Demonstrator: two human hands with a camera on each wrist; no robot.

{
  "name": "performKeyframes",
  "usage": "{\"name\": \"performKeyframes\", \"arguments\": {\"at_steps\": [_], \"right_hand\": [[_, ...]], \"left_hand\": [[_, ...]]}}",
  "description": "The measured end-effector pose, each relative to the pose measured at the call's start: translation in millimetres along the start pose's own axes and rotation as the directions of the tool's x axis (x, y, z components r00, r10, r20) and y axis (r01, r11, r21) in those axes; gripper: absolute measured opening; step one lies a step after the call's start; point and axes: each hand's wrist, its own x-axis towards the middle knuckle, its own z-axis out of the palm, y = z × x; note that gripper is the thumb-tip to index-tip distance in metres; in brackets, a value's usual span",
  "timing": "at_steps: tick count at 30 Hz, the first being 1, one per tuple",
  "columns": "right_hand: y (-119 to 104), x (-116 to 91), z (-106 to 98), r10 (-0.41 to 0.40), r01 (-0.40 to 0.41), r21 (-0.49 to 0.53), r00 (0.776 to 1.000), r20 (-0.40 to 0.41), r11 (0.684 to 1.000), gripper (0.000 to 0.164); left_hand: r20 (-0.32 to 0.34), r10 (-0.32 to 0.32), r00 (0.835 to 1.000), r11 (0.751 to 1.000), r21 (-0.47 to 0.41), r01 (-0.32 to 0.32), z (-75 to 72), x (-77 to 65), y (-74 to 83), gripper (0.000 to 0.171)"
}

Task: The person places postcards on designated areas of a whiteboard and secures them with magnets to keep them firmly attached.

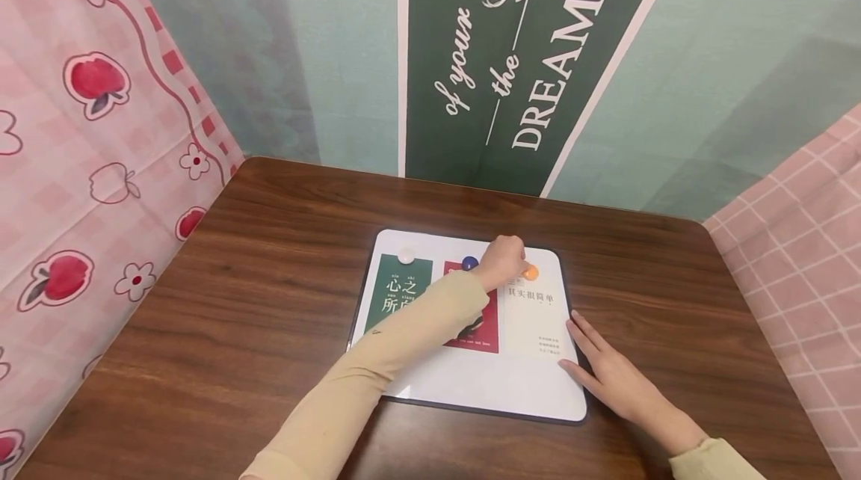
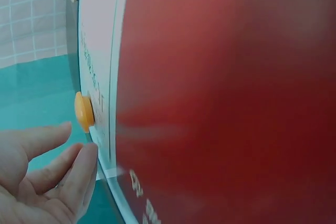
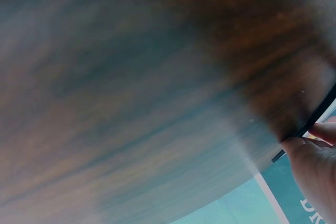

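A whiteboard (image 1: 464,386) with a dark rim lies on the table, bearing a green card (image 1: 417,271), a red card (image 1: 487,338) and a cream card (image 1: 531,323). At their top edges sit a white magnet (image 1: 406,255), a blue magnet (image 1: 470,262) and an orange magnet (image 1: 531,272). My left hand (image 1: 501,259) reaches across the board beside the orange magnet. In the left wrist view, the left hand's loosely bent fingers (image 2: 84,166) hold nothing, with a gap to the magnet. My right hand (image 1: 615,375) rests at the board's right edge, fingers extended, thumb over the rim.
The brown wooden table (image 1: 235,300) extends around the board. A green curtain (image 1: 350,54) with white lettering hangs behind it. Pink patterned cloth (image 1: 101,166) hangs at the left, and a pink checked cloth (image 1: 814,263) at the right.
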Motion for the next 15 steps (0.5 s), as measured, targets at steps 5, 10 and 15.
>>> {"name": "performKeyframes", "arguments": {"at_steps": [5,10,15], "right_hand": [[-0.4,0.3,0.1,0.009,-0.009,0.004,1.0,0.008,1.0,0.073],[-1.0,0.0,-0.5,0.014,-0.014,0.009,1.0,0.009,1.0,0.073],[-1.1,0.1,-1.4,0.009,-0.009,0.008,1.0,0.006,1.0,0.072]], "left_hand": [[0.001,0.077,0.997,0.993,0.093,-0.077,-12.5,-8.3,-7.8,0.026],[0.053,0.171,0.984,0.97,0.169,-0.177,-27.1,-16.4,-18.5,0.03],[0.127,0.247,0.961,0.921,0.276,-0.273,-36.6,-25.0,-29.4,0.035]]}}
